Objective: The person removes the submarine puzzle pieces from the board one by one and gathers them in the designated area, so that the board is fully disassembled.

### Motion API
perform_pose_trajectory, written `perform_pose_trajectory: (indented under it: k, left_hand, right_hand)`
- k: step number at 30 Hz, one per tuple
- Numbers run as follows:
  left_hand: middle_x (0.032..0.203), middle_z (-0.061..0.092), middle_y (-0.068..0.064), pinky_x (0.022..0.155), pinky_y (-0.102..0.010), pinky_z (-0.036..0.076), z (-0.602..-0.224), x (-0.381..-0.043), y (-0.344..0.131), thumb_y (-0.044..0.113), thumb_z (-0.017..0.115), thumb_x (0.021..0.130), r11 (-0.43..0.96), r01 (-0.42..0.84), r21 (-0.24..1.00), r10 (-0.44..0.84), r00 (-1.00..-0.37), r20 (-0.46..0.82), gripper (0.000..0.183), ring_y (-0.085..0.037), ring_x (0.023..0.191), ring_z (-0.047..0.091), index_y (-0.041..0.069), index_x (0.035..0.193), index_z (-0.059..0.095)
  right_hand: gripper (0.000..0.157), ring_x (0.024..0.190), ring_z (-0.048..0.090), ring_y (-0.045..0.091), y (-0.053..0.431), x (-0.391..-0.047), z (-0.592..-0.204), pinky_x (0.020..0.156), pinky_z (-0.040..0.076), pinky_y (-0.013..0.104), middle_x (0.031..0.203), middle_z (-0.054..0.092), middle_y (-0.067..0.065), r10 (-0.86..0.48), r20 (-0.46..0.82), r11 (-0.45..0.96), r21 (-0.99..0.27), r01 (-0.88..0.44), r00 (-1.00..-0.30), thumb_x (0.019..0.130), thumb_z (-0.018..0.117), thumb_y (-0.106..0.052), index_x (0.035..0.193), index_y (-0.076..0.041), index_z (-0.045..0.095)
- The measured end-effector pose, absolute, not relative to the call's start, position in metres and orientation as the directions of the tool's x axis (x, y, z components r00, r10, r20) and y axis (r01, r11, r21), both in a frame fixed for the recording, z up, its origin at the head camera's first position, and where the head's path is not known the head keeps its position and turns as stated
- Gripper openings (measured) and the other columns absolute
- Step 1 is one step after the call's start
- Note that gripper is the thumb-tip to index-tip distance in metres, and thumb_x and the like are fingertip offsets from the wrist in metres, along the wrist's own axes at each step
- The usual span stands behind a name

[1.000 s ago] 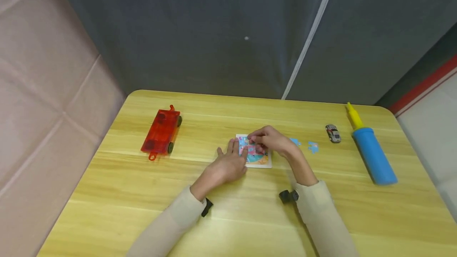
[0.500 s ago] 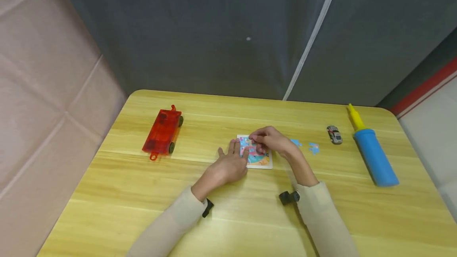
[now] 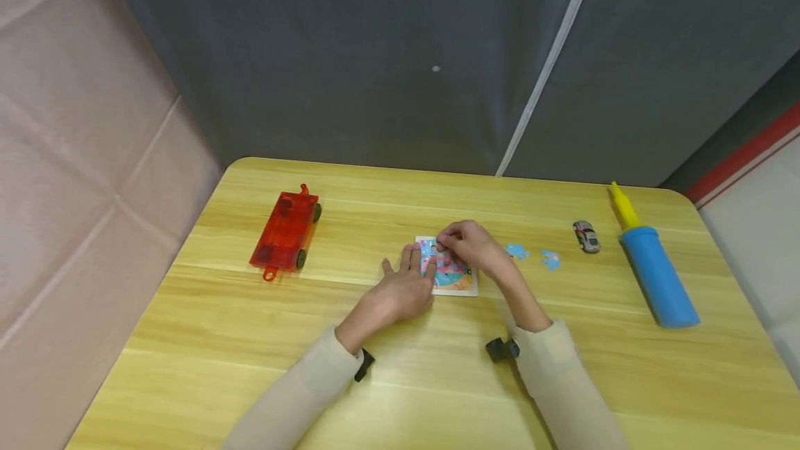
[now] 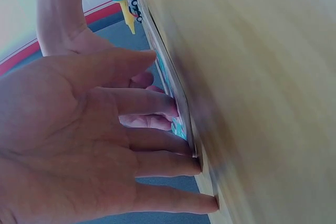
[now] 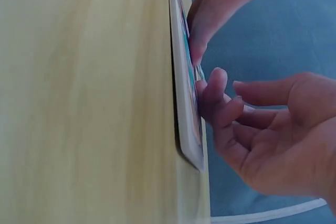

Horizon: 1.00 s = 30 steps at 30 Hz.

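Hands meet over a puzzle (image 3: 455, 285) near the middle of the wooden table (image 3: 425, 394). Your left hand (image 3: 403, 292) lies with straight fingers spread, some touching the puzzle's left side, one reaching the tabletop beside it. Your right hand (image 3: 473, 247) comes in from the other side, its fingers bent and their tips at the pink-and-blue picture inside the white border; whether they pinch a piece, you cannot tell from these views. Just beyond your right wrist, two loose blue pieces (image 3: 551, 260) lie apart from each other on the wood. Farther right sit a small car (image 3: 586, 237) and a blue pump (image 3: 659, 276) with a yellow nozzle (image 3: 624, 207). To your left stands a see-through red cart (image 3: 284, 231) with dark wheels.
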<state>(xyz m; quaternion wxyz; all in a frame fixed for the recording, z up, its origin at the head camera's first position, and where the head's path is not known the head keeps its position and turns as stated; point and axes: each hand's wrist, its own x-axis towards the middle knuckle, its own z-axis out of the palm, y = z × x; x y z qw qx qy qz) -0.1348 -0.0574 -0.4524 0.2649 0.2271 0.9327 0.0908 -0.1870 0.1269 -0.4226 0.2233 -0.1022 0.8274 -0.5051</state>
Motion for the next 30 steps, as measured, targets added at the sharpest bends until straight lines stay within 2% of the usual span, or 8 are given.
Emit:
perform_pose_trajectory:
  k: [5,10,15,20,24,30]
  left_hand:
    - [0.179,-0.004,-0.033,0.122,-0.085,0.019,-0.451,-0.133,-0.057,0.034,0.048,0.117,0.881,0.373,0.291,0.469,-0.763,-0.444,0.067,-0.048,0.168,-0.005,0.006,0.174,0.026]
    - [0.180,-0.003,-0.033,0.122,-0.085,0.019,-0.452,-0.134,-0.057,0.033,0.047,0.118,0.881,0.375,0.290,0.471,-0.763,-0.443,0.067,-0.048,0.169,-0.005,0.006,0.174,0.026]
    - [0.179,-0.005,-0.032,0.122,-0.085,0.020,-0.453,-0.135,-0.057,0.034,0.046,0.118,0.876,0.387,0.289,0.481,-0.752,-0.450,0.068,-0.048,0.168,-0.006,0.006,0.175,0.023]
    - [0.180,-0.008,-0.031,0.123,-0.084,0.018,-0.452,-0.136,-0.059,0.035,0.047,0.117,0.874,0.378,0.306,0.483,-0.747,-0.457,0.069,-0.046,0.168,-0.009,0.007,0.176,0.021]
    - [0.180,-0.010,-0.029,0.125,-0.082,0.015,-0.452,-0.136,-0.061,0.035,0.049,0.117,0.876,0.360,0.321,0.477,-0.747,-0.463,0.071,-0.043,0.169,-0.011,0.009,0.176,0.020]
    - [0.179,-0.014,-0.027,0.126,-0.081,0.011,-0.446,-0.132,-0.061,0.033,0.046,0.117,0.874,0.350,0.337,0.478,-0.742,-0.470,0.071,-0.043,0.168,-0.014,0.009,0.177,0.015]
  right_hand:
    - [0.025,0.071,0.073,0.015,0.122,-0.187,-0.422,0.066,0.060,0.026,0.098,0.078,0.022,-0.358,-0.233,0.481,-0.876,0.035,-0.904,0.114,0.055,-0.004,0.123,0.015,0.070]
    - [0.023,0.066,0.069,0.012,0.119,-0.189,-0.427,0.064,0.057,0.025,0.087,0.078,0.016,-0.353,-0.217,0.540,-0.842,-0.009,-0.910,0.109,0.065,-0.002,0.126,0.012,0.070]
    - [0.016,0.062,0.066,0.012,0.114,-0.188,-0.429,0.058,0.051,0.022,0.079,0.075,0.011,-0.357,-0.172,0.591,-0.803,-0.079,-0.918,0.106,0.068,0.000,0.118,0.010,0.073]
    - [0.009,0.062,0.064,0.013,0.114,-0.190,-0.425,0.059,0.049,0.022,0.080,0.074,0.013,-0.338,-0.129,0.621,-0.775,-0.118,-0.932,0.105,0.068,0.002,0.110,0.007,0.073]
    - [0.007,0.064,0.064,0.017,0.129,-0.196,-0.417,0.063,0.049,0.025,0.083,0.075,0.015,-0.308,-0.108,0.658,-0.742,-0.129,-0.945,0.103,0.070,0.001,0.107,0.006,0.074]
    - [0.005,0.062,0.059,0.021,0.172,-0.199,-0.406,0.061,0.046,0.030,0.076,0.070,0.018,-0.292,-0.153,0.707,-0.699,-0.105,-0.944,0.103,0.070,0.002,0.101,0.007,0.072]
